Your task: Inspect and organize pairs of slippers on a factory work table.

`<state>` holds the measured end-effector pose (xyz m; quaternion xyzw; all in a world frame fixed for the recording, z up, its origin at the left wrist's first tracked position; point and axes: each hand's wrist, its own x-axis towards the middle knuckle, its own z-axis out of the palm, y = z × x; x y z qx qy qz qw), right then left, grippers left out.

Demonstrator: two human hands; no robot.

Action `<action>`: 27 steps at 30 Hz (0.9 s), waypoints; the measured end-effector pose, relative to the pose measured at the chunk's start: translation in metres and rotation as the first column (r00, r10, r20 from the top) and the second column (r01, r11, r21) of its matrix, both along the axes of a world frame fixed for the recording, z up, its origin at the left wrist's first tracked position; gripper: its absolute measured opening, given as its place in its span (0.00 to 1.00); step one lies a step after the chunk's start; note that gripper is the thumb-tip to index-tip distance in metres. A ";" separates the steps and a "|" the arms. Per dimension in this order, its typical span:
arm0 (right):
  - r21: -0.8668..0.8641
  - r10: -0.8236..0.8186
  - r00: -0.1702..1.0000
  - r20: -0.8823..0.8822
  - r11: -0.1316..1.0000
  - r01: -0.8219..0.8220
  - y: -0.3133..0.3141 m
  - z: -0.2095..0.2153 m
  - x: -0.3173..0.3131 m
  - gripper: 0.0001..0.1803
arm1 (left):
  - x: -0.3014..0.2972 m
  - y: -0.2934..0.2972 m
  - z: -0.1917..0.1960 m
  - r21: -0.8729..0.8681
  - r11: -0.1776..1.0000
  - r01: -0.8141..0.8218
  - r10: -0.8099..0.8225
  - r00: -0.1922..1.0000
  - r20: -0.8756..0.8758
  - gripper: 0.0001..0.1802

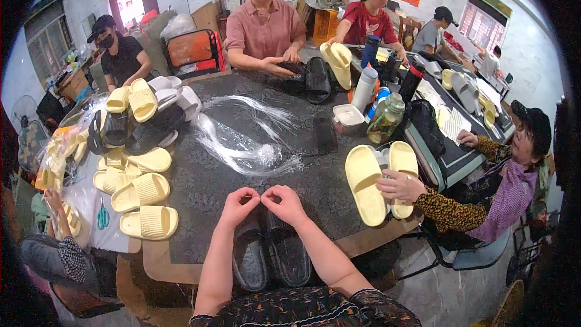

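Observation:
My left hand (pixel 238 205) and my right hand (pixel 284 203) meet fingertip to fingertip above a pair of black slippers (pixel 270 256) lying at the near table edge. Both hands pinch something very thin, seemingly a clear plastic strand, between thumbs and forefingers; it is too fine to see well. A loose bundle of clear plastic strands (pixel 242 145) lies on the dark tabletop (pixel 206 194) just beyond my hands.
Yellow slippers (pixel 144 206) and black slippers (pixel 139 130) are piled on the left with scissors (pixel 103 217). A person on the right rests a hand (pixel 396 186) on a yellow pair (pixel 378 181). Bottles and a jar (pixel 384 118) stand further back. Other people sit around the table.

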<state>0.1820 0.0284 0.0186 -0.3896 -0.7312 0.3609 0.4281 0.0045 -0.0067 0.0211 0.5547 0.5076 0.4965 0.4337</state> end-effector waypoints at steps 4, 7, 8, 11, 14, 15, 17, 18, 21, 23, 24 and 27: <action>-0.042 -0.093 0.995 0.033 0.995 0.094 -0.001 0.003 0.002 0.09 | -0.003 0.002 -0.002 0.022 0.995 -0.098 0.098 0.995 0.002 0.05; -0.026 -0.041 0.998 0.051 0.999 0.043 -0.001 0.005 0.001 0.09 | -0.005 0.002 -0.006 0.006 0.996 -0.088 0.087 0.996 0.035 0.04; 0.001 0.033 0.996 0.081 0.999 -0.033 -0.001 0.004 0.001 0.10 | -0.004 0.001 -0.008 0.002 0.996 -0.087 0.087 0.996 0.037 0.04; -0.041 -0.037 0.999 0.037 0.998 0.038 -0.002 0.003 0.001 0.09 | 0.001 0.000 -0.002 -0.006 1.000 0.003 -0.003 1.000 -0.022 0.04; -0.066 -0.077 0.996 0.037 0.995 0.080 0.001 0.001 0.004 0.09 | -0.002 0.002 -0.004 -0.015 0.994 -0.111 0.112 0.993 0.039 0.06; -0.043 -0.062 0.997 0.040 0.997 0.063 0.000 0.003 0.003 0.09 | -0.003 0.002 -0.005 -0.017 0.993 -0.113 0.113 0.993 0.039 0.06; -0.042 -0.022 0.999 0.050 0.999 0.024 -0.002 0.007 0.001 0.09 | -0.005 0.002 -0.007 -0.010 1.000 -0.030 0.030 0.999 0.036 0.06; -0.032 -0.017 0.998 0.061 0.999 0.019 -0.002 0.009 0.000 0.09 | -0.003 -0.001 0.001 -0.031 0.999 -0.011 0.009 0.998 -0.066 0.06; -0.054 -0.076 0.996 0.037 0.995 0.078 -0.003 0.009 0.000 0.09 | -0.005 0.003 -0.006 -0.004 0.996 -0.090 0.090 0.996 -0.009 0.06; -0.086 -0.141 0.990 0.004 0.986 0.141 -0.002 0.010 0.000 0.09 | -0.005 0.005 -0.007 0.029 0.993 -0.114 0.112 0.991 0.075 0.05; -0.063 -0.132 0.991 0.017 0.989 0.133 -0.003 0.009 0.000 0.08 | -0.005 0.005 -0.006 0.018 0.992 -0.122 0.120 0.989 0.083 0.04; 0.066 -0.163 0.987 0.002 0.984 0.163 -0.006 0.015 0.000 0.07 | -0.005 0.005 -0.010 0.001 0.990 -0.140 0.139 0.985 0.104 0.04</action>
